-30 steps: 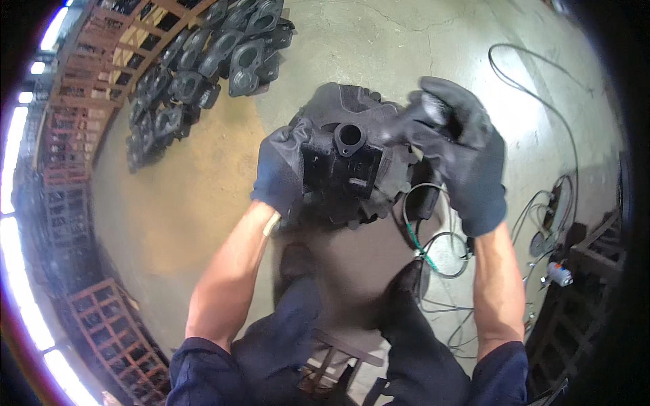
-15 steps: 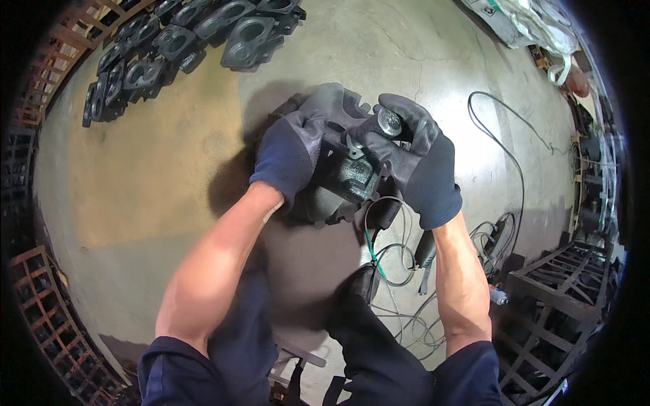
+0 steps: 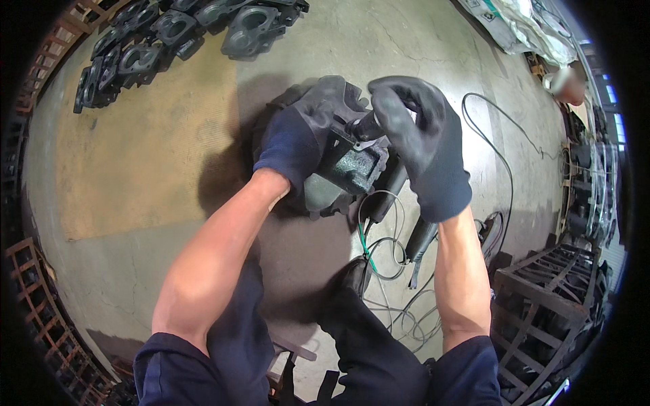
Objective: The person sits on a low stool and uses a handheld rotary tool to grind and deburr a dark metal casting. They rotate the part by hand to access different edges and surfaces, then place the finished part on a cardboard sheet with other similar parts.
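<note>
A dark, rough metal casting (image 3: pixel 352 166) with a boxy, glossy section lies below my hands. My left hand (image 3: pixel 311 118), in a grey-black glove with a navy cuff, is closed over the casting's left side. The gloved right hand (image 3: pixel 423 135) has its fingers curled around the upper end of a dark cylindrical piece (image 3: pixel 365 127). This piece stands tilted against the casting's top, beside a small silvery tab (image 3: pixel 365 144). My right fingers hide its far end, so I cannot tell whether it is a separate tool.
Several similar dark castings (image 3: pixel 254 34) lie on the floor at the far left, near a tan sheet (image 3: pixel 135 155). Black-handled tools (image 3: pixel 421 240) and looped cables (image 3: pixel 399 264) lie right of my legs. A metal crate (image 3: pixel 542 291) stands at right, white sacks (image 3: pixel 521 27) at far right.
My right hand has shifted slightly up and right, its fingers now over the cylinder's shiny round end, which showed before. The left hand keeps its hold on the casting.
</note>
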A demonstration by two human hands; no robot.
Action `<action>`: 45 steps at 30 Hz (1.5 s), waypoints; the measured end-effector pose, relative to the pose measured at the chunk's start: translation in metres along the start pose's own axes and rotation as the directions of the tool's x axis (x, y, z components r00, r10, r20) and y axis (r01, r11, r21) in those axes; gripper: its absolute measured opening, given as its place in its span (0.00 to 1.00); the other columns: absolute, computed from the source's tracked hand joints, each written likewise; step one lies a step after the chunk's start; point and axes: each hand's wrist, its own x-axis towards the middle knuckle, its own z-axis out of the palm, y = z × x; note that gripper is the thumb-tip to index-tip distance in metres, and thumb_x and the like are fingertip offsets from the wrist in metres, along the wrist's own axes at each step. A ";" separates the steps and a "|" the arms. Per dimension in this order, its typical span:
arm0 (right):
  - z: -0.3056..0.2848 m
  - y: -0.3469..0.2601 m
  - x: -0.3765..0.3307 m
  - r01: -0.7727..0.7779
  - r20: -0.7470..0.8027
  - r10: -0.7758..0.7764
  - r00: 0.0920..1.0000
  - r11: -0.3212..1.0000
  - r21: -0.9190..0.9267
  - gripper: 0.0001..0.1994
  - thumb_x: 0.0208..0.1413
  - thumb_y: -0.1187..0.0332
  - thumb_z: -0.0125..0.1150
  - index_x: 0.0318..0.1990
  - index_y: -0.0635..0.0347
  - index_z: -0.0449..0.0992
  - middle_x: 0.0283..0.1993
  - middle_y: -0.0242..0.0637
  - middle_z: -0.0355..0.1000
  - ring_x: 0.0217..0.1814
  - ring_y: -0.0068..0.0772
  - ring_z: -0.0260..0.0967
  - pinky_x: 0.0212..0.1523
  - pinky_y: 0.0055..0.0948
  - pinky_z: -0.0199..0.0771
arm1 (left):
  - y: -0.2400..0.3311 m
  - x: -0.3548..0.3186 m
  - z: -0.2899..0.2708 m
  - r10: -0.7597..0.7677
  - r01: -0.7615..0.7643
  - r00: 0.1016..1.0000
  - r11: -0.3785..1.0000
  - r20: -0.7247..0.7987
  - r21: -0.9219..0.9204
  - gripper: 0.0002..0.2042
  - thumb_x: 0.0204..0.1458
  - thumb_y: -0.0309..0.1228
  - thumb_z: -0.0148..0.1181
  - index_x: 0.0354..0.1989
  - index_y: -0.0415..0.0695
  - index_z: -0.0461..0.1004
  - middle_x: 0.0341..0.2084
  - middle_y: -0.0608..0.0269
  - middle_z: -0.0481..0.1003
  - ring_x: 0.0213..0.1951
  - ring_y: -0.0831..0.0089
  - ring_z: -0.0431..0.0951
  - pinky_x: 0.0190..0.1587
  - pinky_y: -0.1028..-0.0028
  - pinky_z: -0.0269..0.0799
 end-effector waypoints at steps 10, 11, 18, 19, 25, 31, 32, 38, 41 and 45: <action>0.030 0.021 0.027 -0.134 -0.129 0.163 0.978 0.969 0.209 0.20 0.60 0.57 0.66 0.19 0.58 0.71 0.15 0.29 0.66 0.15 0.19 0.60 0.20 0.23 0.59 | 0.013 0.000 0.000 -0.144 0.144 0.990 0.990 0.008 0.008 0.17 0.61 0.42 0.51 0.43 0.42 0.79 0.37 0.41 0.79 0.42 0.42 0.78 0.44 0.56 0.74; 0.032 0.020 0.025 -0.205 -0.114 0.237 0.965 0.949 0.238 0.20 0.60 0.58 0.66 0.19 0.58 0.71 0.15 0.29 0.66 0.15 0.19 0.60 0.19 0.23 0.59 | 0.012 0.000 0.000 -0.157 0.157 0.988 0.987 0.003 -0.028 0.17 0.61 0.43 0.51 0.43 0.41 0.79 0.37 0.41 0.79 0.42 0.42 0.79 0.44 0.56 0.75; 0.032 0.020 0.027 -0.332 -0.079 0.359 0.930 0.911 0.244 0.19 0.60 0.61 0.65 0.20 0.59 0.71 0.14 0.28 0.64 0.15 0.18 0.60 0.19 0.24 0.58 | 0.009 0.005 -0.003 -0.177 0.164 0.978 0.980 0.114 0.114 0.17 0.61 0.41 0.52 0.47 0.41 0.79 0.39 0.41 0.79 0.43 0.44 0.79 0.44 0.59 0.75; 0.031 0.021 0.028 -0.318 -0.079 0.341 0.937 0.924 0.214 0.18 0.60 0.62 0.65 0.20 0.59 0.71 0.14 0.28 0.65 0.15 0.18 0.60 0.19 0.24 0.58 | 0.006 0.005 -0.001 -0.135 0.119 0.986 0.983 0.102 0.143 0.17 0.62 0.40 0.52 0.47 0.41 0.79 0.39 0.42 0.79 0.43 0.44 0.79 0.44 0.59 0.75; 0.028 0.018 0.027 -0.307 -0.030 0.323 0.946 0.921 0.238 0.18 0.58 0.62 0.65 0.19 0.62 0.74 0.16 0.25 0.65 0.19 0.14 0.58 0.20 0.24 0.57 | 0.001 0.000 0.006 -0.055 0.051 0.997 0.997 -0.055 -0.061 0.15 0.62 0.39 0.51 0.43 0.41 0.79 0.39 0.45 0.80 0.42 0.45 0.79 0.44 0.58 0.75; 0.017 0.015 0.029 -0.153 0.132 0.125 0.983 0.963 0.223 0.15 0.58 0.62 0.66 0.25 0.65 0.79 0.18 0.24 0.63 0.21 0.13 0.54 0.20 0.25 0.56 | -0.013 0.002 0.006 0.088 -0.091 0.996 0.989 0.030 0.119 0.14 0.62 0.38 0.51 0.43 0.42 0.79 0.38 0.45 0.79 0.40 0.44 0.78 0.42 0.58 0.74; 0.014 0.017 0.030 -0.150 0.159 0.120 0.980 0.970 0.191 0.15 0.58 0.62 0.66 0.25 0.65 0.79 0.18 0.24 0.63 0.21 0.14 0.54 0.20 0.26 0.56 | -0.013 0.002 0.004 0.113 -0.122 0.992 0.980 0.064 0.156 0.14 0.62 0.39 0.51 0.42 0.42 0.80 0.37 0.44 0.79 0.40 0.44 0.78 0.41 0.58 0.74; 0.012 0.030 0.027 0.071 0.135 -0.076 0.988 0.997 0.041 0.17 0.58 0.61 0.65 0.25 0.67 0.77 0.17 0.27 0.61 0.21 0.16 0.54 0.20 0.28 0.56 | -0.005 0.003 0.003 -0.026 0.025 0.999 0.999 0.042 0.019 0.16 0.61 0.40 0.52 0.33 0.39 0.79 0.33 0.41 0.78 0.38 0.42 0.77 0.39 0.56 0.73; 0.014 0.026 0.025 -0.002 0.084 -0.010 0.996 0.990 0.139 0.18 0.58 0.61 0.65 0.24 0.67 0.75 0.17 0.26 0.63 0.21 0.16 0.55 0.20 0.27 0.57 | -0.008 0.002 0.006 0.019 -0.020 1.000 0.994 0.006 0.104 0.17 0.61 0.41 0.54 0.33 0.38 0.79 0.32 0.40 0.77 0.38 0.42 0.77 0.39 0.56 0.73; 0.015 0.027 0.021 -0.165 0.105 0.142 0.984 0.949 0.269 0.16 0.59 0.63 0.64 0.25 0.67 0.77 0.18 0.27 0.67 0.21 0.16 0.57 0.21 0.28 0.60 | -0.008 0.004 0.005 -0.071 0.069 0.997 0.997 0.043 0.036 0.17 0.61 0.42 0.55 0.34 0.37 0.79 0.32 0.40 0.78 0.38 0.42 0.77 0.39 0.56 0.73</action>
